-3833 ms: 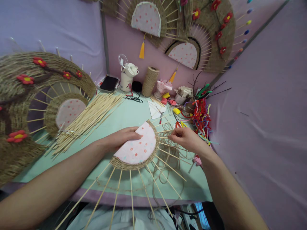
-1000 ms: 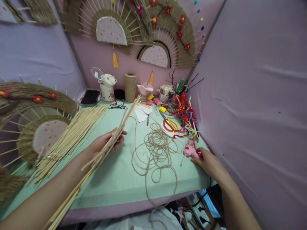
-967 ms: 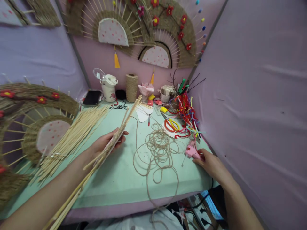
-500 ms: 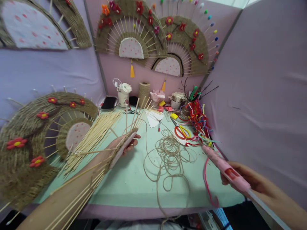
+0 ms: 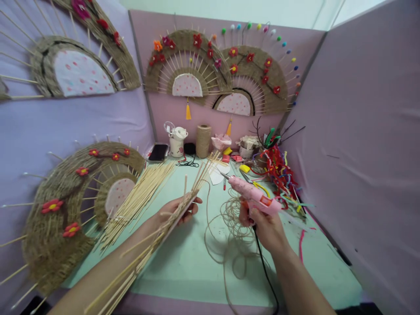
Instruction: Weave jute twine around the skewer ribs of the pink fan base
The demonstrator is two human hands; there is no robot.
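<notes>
My left hand (image 5: pixel 173 206) grips a fan piece (image 5: pixel 180 213) of thin wooden sticks and wound twine, seen nearly edge-on. Its sticks point up toward the back and down toward me; the fingers curl round its far side. In my right hand (image 5: pixel 267 223) is a pink hot glue gun (image 5: pixel 247 190), its metal nozzle aimed left toward the fan piece but apart from it. A black cord (image 5: pixel 262 258) hangs from the gun's handle. Loose twine (image 5: pixel 231 216) lies in a tangled heap on the table, partly hidden behind the gun and right hand.
Loose sticks (image 5: pixel 141 192) lie left of the fan piece. A large twine fan (image 5: pixel 59 236) stands at the left. Behind are a phone (image 5: pixel 159 152), a twine spool (image 5: pixel 204 142) and a jar (image 5: pixel 176 144). Colourful pipe cleaners (image 5: pixel 278 168) pile up at the right; fans hang on the walls.
My right hand has brought the glue gun in from the right, close to the fan piece. The fan piece has turned more edge-on, and the camera view has shifted.
</notes>
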